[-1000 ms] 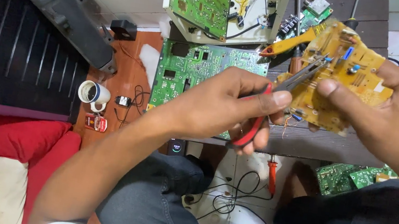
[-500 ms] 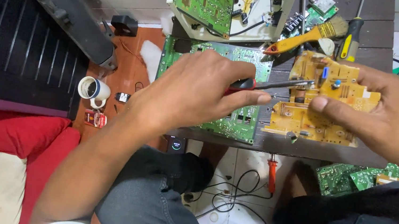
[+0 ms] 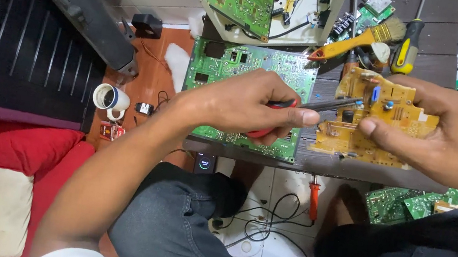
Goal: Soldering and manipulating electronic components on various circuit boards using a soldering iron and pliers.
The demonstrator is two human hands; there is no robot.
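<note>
Yellow circuit board (image 3: 366, 123) sits gripped in the right hand (image 3: 450, 138) over the table's front edge (image 3: 322, 163); left hand (image 3: 245, 103) clamps red-handled pliers (image 3: 307, 105), tips touching it. Handles mostly hidden, tight clearance.

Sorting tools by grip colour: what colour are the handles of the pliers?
Red, seen under the left hand gripping the pliers; head view shows it.

Left hand (image 3: 251, 104) gripping red-handled pliers (image 3: 301, 106), tips touching a yellow circuit board (image 3: 365, 129) held by right hand (image 3: 450, 138) above a dark table (image 3: 436, 39). Green circuit board (image 3: 234, 61) beneath left hand. Paintbrush (image 3: 358, 39) and screwdriver (image 3: 407, 44) behind. White cup (image 3: 108, 99) on the floor, left.
</note>
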